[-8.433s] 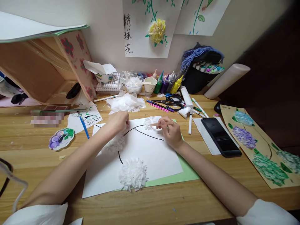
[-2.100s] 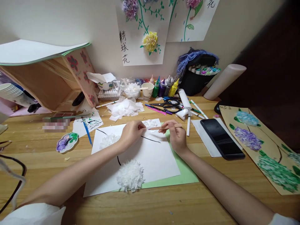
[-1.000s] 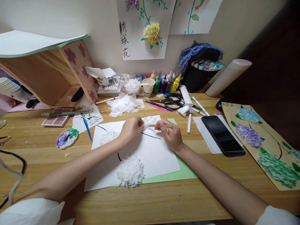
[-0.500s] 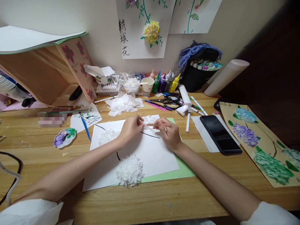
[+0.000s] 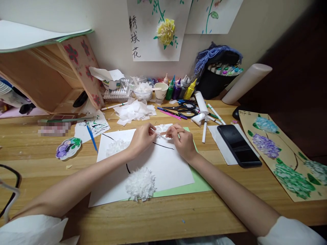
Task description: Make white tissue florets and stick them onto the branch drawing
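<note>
My right hand (image 5: 184, 140) is closed round a flat wooden craft stick (image 5: 165, 133), its tip at a small cluster of white tissue paper (image 5: 160, 128) near the top of the white sheet (image 5: 168, 170). My left hand (image 5: 143, 139) pinches its fingertips together at the left edge of that cluster; whatever they hold is hidden. A fuller white tissue flower (image 5: 141, 183) lies at the sheet's lower edge. Another tissue flower (image 5: 117, 147) is partly covered by my left forearm. Black curved lines (image 5: 163, 146) run across the sheet, which overlaps a green sheet (image 5: 201, 183).
Behind the sheet lies a pile of tissue squares (image 5: 136, 111), with a paper cup (image 5: 161, 90) and paint bottles (image 5: 176, 89) farther back. Scissors (image 5: 184, 108) and pens lie right of the pile. A phone (image 5: 238, 145) and a flower picture (image 5: 278, 153) lie at right, a paint palette (image 5: 68, 148) at left.
My left hand has come from the sheet's left side to the small cluster. The right hand drew the craft stick back, then brought its tip in again. The view shifts slightly.
</note>
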Tool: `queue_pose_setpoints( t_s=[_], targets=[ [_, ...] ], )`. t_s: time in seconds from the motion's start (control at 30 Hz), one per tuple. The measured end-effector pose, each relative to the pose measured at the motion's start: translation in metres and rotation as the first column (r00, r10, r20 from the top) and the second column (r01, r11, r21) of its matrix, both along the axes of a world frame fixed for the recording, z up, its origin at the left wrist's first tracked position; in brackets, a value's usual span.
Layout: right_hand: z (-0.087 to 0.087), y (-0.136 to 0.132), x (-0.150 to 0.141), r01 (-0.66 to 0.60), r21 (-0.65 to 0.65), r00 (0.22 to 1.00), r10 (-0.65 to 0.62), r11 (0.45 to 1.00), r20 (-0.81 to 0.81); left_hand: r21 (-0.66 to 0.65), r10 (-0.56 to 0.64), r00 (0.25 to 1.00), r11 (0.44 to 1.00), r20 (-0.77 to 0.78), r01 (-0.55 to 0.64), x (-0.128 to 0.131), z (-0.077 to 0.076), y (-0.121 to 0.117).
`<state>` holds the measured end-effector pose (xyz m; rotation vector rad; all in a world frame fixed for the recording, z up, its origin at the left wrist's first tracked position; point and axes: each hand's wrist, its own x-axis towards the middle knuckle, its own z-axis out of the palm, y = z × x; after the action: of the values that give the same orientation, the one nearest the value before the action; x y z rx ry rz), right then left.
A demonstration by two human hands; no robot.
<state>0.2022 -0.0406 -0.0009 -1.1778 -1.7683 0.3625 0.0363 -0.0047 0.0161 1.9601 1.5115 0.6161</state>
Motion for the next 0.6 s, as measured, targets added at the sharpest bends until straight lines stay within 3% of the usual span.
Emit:
queue_pose_setpoints(
  t_s=[0.13,0.33,0.6],
  targets=[
    [0.0020,0.0001,-0.0026,0.014,-0.069,0.999,-0.017,0.998,-0.049,0.020,-0.003,1.000,1.000,0.000,0.003,0.0000,0.0022,-0.0001],
    [-0.0012,-0.0033,0.0002,0.030,0.027,0.998,-0.028,0.999,-0.055,0.032,0.000,1.000,0.999,-0.022,0.001,-0.0019,0.0053,0.0016],
    [-0.0017,-0.0062,0.0045,0.039,0.016,0.996,-0.037,0.999,-0.082,0.033,-0.035,0.999,0.999,-0.015,0.036,-0.0043,0.0052,0.0015]
  ],
)
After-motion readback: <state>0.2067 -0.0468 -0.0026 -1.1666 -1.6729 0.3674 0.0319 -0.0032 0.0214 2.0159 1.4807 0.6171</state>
